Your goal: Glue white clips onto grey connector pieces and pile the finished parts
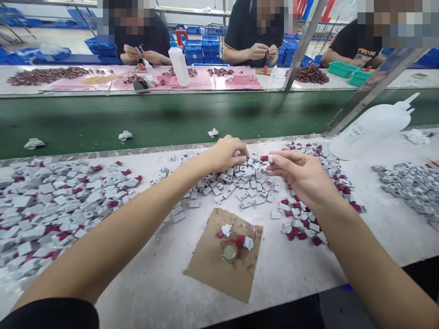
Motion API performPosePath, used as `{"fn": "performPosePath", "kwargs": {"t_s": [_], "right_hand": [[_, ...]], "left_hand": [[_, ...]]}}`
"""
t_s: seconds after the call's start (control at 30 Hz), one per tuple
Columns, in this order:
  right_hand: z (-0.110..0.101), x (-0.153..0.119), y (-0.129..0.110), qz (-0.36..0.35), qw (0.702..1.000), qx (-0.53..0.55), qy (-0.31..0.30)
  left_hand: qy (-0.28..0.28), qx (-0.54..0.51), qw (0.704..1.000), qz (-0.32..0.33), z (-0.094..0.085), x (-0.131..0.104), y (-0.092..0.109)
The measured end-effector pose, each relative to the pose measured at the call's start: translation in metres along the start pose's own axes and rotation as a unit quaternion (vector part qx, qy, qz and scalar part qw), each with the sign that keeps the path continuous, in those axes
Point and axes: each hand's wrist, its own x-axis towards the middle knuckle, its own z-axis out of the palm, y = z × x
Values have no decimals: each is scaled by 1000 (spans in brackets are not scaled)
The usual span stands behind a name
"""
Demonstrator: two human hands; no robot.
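My right hand (pixel 302 176) pinches a small white and dark red plastic part (pixel 266 158) between thumb and fingertips, above the table. To its left, my left hand (pixel 230 154) reaches to the far edge of a heap of light grey parts (pixel 252 183); its fingers are curled down, and whether they hold a part is hidden. Nearer to me lies a brown cardboard piece (pixel 219 269) bearing a bottle cap (pixel 229 252) and two white and dark red parts (pixel 247 242). A pile of grey and dark red parts (pixel 302 224) spreads beneath my right hand.
A large heap of parts (pixel 68 196) covers the left. At the right are a white bottle (pixel 373 128) and more grey parts (pixel 408 187). A green conveyor belt (pixel 164 116) runs beyond the table, with a slanted metal post (pixel 303 45) and three people working behind it.
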Motion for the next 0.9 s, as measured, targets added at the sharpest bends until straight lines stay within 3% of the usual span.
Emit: {"fn": "performPosePath", "kwargs": {"t_s": [0.1,0.2,0.3,0.43,0.6,0.77,0.9], "right_hand": [[6,-33,2,42,996,73,-14],[10,-75,10,49,997,51,-8],[14,-119,17,30,999,-37,-8],[23,-158,26,-58,989,-128,-36],[32,-168,37,-100,977,-172,-72],[38,-167,41,-121,970,-190,-91],[40,-167,36,-124,966,-204,-99]], "left_hand": [[59,-66,996,-14,-1,-14,14],[109,-235,962,-86,3,-49,36],[93,-374,906,-176,12,-92,56],[56,-474,846,-238,28,-136,66],[61,-490,829,-261,42,-160,67],[113,-454,850,-242,47,-162,69],[125,-480,831,-251,50,-161,70]]}}
